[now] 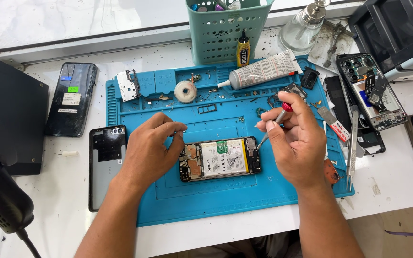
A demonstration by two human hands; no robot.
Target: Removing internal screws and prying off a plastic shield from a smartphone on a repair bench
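An opened phone [220, 159] lies on the blue work mat [206, 200], its battery and circuit boards showing. My left hand [150, 150] rests at the phone's left end, thumb and forefinger pinched together above its corner. My right hand [296, 138] holds a small screwdriver [272, 127] with a red cap. The screwdriver's tip points down at the phone's upper right corner.
A phone back cover [102, 165] and a dark phone [71, 99] lie left of the mat. A glue tube [263, 70], tape roll [185, 91], teal basket [227, 29], tweezers [352, 143] and another opened phone [372, 91] lie around. A black hot-air tool [1, 196] sits front left.
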